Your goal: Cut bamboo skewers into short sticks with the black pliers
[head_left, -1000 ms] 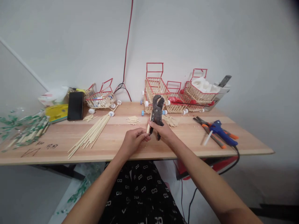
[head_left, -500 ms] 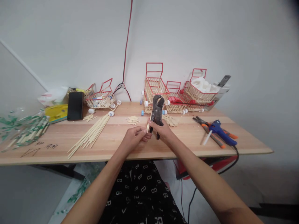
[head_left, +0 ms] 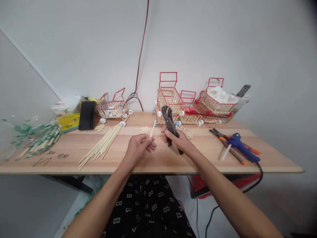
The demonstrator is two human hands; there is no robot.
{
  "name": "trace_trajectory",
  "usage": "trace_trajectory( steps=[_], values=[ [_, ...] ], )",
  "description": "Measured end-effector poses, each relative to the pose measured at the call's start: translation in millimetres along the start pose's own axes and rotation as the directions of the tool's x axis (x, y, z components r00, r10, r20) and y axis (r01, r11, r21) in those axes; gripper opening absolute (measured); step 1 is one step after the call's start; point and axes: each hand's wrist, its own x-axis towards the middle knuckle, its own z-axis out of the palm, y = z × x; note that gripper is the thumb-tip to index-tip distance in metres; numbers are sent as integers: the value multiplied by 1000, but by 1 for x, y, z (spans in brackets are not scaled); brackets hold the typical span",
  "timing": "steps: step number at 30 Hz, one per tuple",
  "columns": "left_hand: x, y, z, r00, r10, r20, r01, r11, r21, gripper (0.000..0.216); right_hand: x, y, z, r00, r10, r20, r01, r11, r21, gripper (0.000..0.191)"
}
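Between thumb and fingers, my left hand [head_left: 140,145] pinches a thin wooden stick [head_left: 152,130], tilted up and away from me. My right hand [head_left: 182,140] is wrapped round a black hand cutter [head_left: 169,122] with its curved head pointing up. The cutter and the stick are apart. Behind them, a small pile of short stick pieces [head_left: 145,130] lies on the wooden table [head_left: 148,163]. More short pieces [head_left: 185,132] are partly hidden behind my right hand. To the left, a fanned bundle of long sticks [head_left: 104,143] rests on the table.
Miniature stick shopping carts with red rims [head_left: 170,96] stand along the wall, with another cart [head_left: 115,107] at left. A phone [head_left: 87,115] leans beside a yellow packet [head_left: 69,122]. On the right lie a blue glue gun [head_left: 239,145] and orange-handled pliers [head_left: 232,152].
My hands have moved apart. The cutter has shifted away from the stick in my left hand, toward the right. The view has turned slightly left.
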Motion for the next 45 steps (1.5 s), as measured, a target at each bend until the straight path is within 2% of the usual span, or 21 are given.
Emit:
trace_trajectory(
  steps=[3, 6, 11, 13, 21, 27, 33, 39, 45],
  values=[
    [-9, 9, -13, 994, 71, -87, -60, 991, 122, 25, -14, -17, -20, 977, 131, 170, -93, 972, -215, 53],
    [-16, 15, -16, 982, 147, -115, -114, 959, 258, 26, -29, -36, -32, 934, 240, 265, -127, 916, -380, 58],
    [-22, 17, -10, 964, 254, -76, -188, 856, 481, 30, -41, -56, -32, 847, 389, 363, -204, 867, -455, 66],
    [-23, 18, -8, 956, 287, -50, -211, 799, 564, 30, -41, -59, -30, 830, 419, 369, -233, 861, -453, 68],
    [-29, 23, -8, 965, 258, 36, -208, 678, 705, 28, -33, -69, -19, 821, 404, 404, -191, 861, -471, 71],
    [-32, 23, -8, 977, 207, 43, -161, 596, 787, 27, -31, -67, -12, 808, 421, 411, -238, 873, -427, 75],
    [-35, 26, -3, 991, 130, 26, -75, 390, 918, 26, -31, -65, -10, 813, 418, 406, -223, 867, -445, 74],
    [-39, 13, 1, 992, 123, 33, -60, 224, 973, 28, -32, -66, -3, 831, 399, 386, -175, 848, -500, 76],
    [-42, -3, -1, 994, 101, 39, -55, 168, 984, 25, -27, -57, 10, 868, 351, 352, -91, 808, -582, 68]
  ],
)
